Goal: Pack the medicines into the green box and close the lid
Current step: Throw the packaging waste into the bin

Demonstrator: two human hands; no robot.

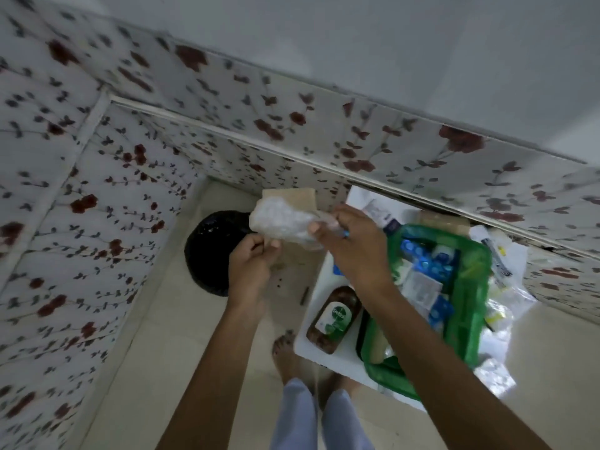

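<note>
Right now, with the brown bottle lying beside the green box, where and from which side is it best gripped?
Probably across the labelled body of the brown bottle, from above. It lies flat on the white surface, its near-left side open; the green box and right forearm crowd the other.

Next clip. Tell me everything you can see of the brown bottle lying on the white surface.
The brown bottle lies on its side on the white surface, just left of the green box, not in it. It looks like translucent plastic holding dark liquid, with a white and green label facing up. Its neck end is hidden under the right forearm. Neither hand touches it; whether it touches the box I cannot tell.
</note>
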